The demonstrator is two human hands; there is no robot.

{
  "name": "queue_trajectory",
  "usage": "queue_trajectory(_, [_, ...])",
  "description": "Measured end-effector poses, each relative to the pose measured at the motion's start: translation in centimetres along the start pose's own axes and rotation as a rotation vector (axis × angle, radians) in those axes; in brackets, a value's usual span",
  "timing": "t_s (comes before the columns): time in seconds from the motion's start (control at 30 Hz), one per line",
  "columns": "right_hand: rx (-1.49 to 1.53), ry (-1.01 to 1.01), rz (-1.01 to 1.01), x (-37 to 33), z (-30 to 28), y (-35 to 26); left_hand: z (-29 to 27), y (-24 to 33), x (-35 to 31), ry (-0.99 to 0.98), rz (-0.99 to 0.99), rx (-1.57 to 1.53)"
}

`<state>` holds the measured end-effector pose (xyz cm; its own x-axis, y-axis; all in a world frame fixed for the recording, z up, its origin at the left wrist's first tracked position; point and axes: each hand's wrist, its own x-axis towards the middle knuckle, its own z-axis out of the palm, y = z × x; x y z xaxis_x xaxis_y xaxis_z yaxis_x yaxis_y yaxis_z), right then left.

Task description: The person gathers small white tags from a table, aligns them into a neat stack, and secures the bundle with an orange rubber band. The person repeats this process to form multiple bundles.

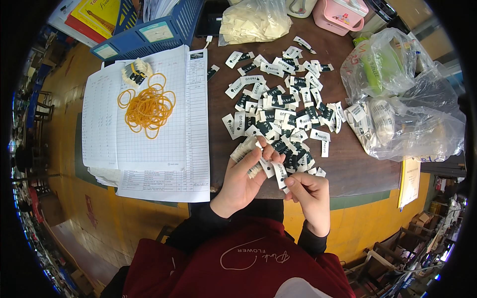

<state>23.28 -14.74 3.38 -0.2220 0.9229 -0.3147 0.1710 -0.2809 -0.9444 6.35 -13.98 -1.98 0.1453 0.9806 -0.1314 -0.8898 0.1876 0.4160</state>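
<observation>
My left hand (243, 180) is closed round a stack of white fabric labels (243, 149) at the near edge of the table. A few more white labels (280, 174) fan out between my two hands. The thumb and fingers of my right hand (310, 191) pinch the lower end of these. Just beyond my hands spreads a loose pile of small black and white labels (283, 109), some face up and some turned over.
Orange rubber bands (149, 110) and a banded label bundle (136, 73) lie on an open ledger (99, 124) at left. Behind stand a blue file holder (164, 32) and a bag of pale labels (256, 22). Clear plastic bags (412, 119) and a pink container (338, 17) are at right.
</observation>
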Motion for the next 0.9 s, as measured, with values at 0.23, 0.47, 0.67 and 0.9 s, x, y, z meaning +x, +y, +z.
queue_trajectory(0.23, [0.156,0.138,-0.084,-0.5,-1.2,-0.8,0.3,-0.1,-0.2,0.057,-0.037,0.064])
queue_trajectory(0.47, [-0.144,0.06,-0.135,1.9,1.0,-0.9,-0.2,-0.1,-0.4,0.002,-0.094,0.102])
queue_trajectory(0.67, [-0.197,0.098,-0.185,2.0,0.9,-0.8,-0.1,-0.4,-0.4,0.021,-0.067,0.074])
queue_trajectory(0.9, [-0.166,0.099,-0.157,1.4,0.4,-0.6,-0.3,0.1,0.2,0.022,0.012,-0.03])
